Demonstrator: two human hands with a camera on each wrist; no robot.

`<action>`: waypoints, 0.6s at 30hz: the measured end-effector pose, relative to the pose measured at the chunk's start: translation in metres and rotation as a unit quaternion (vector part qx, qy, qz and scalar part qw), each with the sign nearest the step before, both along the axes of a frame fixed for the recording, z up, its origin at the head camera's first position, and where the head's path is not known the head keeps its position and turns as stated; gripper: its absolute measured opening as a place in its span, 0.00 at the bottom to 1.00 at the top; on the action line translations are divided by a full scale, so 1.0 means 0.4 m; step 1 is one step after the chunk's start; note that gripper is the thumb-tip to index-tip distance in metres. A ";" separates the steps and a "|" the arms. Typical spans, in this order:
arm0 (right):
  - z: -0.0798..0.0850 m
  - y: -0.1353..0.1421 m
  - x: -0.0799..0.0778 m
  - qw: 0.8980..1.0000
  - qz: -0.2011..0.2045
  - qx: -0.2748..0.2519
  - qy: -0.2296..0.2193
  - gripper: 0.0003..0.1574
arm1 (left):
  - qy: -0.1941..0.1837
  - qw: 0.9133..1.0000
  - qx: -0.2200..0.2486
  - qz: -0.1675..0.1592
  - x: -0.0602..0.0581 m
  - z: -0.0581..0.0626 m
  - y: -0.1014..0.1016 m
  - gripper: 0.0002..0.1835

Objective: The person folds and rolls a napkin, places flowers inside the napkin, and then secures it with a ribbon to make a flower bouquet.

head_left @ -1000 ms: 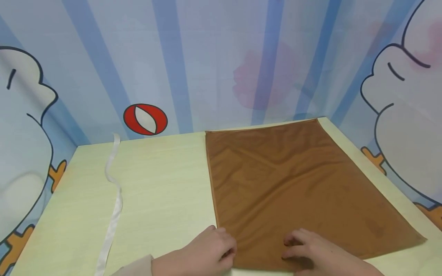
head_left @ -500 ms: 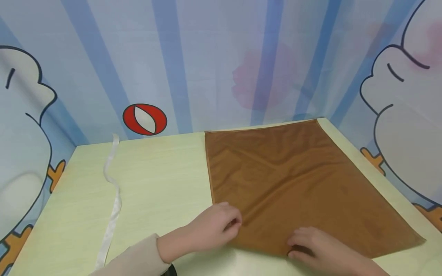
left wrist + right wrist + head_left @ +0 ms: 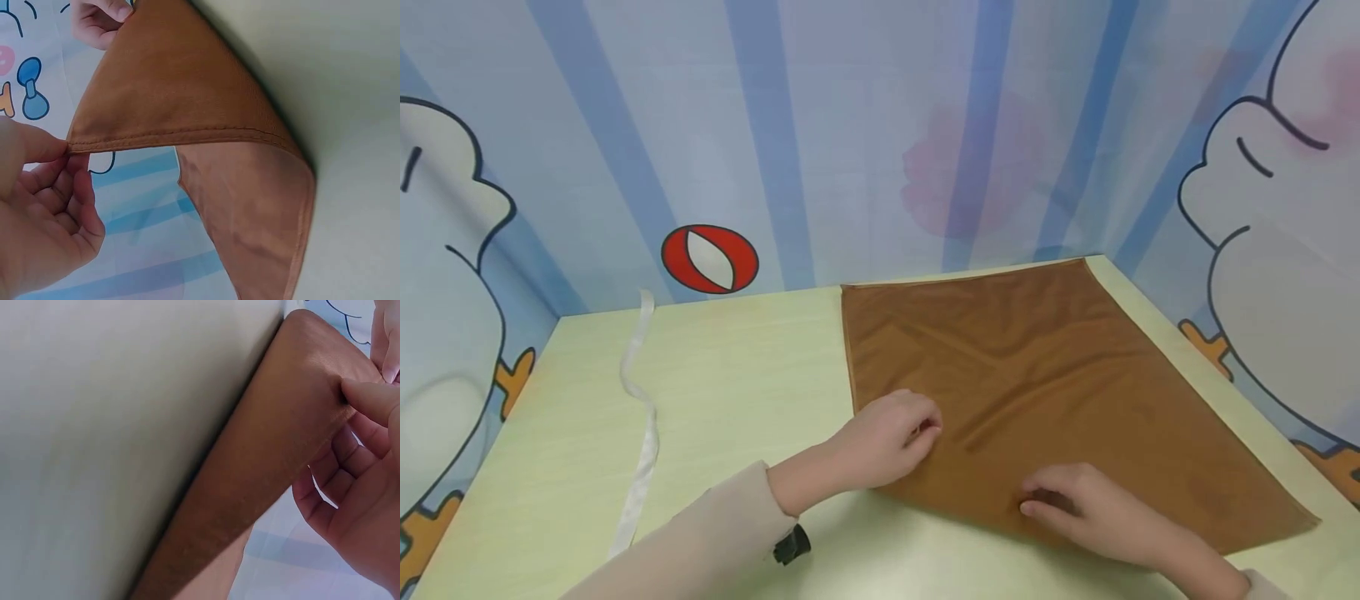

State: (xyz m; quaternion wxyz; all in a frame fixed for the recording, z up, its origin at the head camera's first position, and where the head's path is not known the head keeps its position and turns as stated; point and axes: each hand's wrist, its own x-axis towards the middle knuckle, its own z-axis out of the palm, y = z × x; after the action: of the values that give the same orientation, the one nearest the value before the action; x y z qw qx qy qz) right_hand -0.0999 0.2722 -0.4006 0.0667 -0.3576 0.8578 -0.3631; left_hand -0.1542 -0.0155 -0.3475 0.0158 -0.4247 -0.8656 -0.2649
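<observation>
A square brown cloth covers the right half of the table, lightly wrinkled, with its near edge raised. Between thumb and forefinger my left hand pinches the near left corner; the stitched hem runs from that grip in the left wrist view. Farther right along the same edge, my right hand pinches the cloth too. Its thumb presses into the brown fabric in the right wrist view, the other fingers curled below. Both hands hold the edge above the tabletop, and the cloth's underside shows in the left wrist view.
A wavy white ribbon lies lengthwise on the left of the pale yellow-green table. Printed blue striped sheeting rises behind and at both sides. A small black object shows under my left sleeve.
Both hands have lifted the cloth's near edge and carried it away from me, the left hand farther than the right. The far part of the cloth stays in place.
</observation>
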 end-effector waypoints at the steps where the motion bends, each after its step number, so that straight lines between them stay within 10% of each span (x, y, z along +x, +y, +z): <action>1: 0.002 -0.001 -0.004 1.000 -0.004 -0.005 0.000 0.04 | 0.000 1.000 0.001 0.001 -0.006 0.003 0.004 0.04; 18: 0.047 0.019 -0.094 0.990 -0.136 -0.002 0.033 0.02 | -0.009 0.999 0.008 0.040 -0.143 0.055 0.085 0.06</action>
State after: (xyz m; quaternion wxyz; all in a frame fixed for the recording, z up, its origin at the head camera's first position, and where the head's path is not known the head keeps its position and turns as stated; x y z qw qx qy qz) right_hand -0.1374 0.2796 -0.3818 -0.0125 -0.2492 0.8995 -0.3586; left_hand -0.2113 0.0184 -0.3254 0.0217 -0.3876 -0.8797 -0.2748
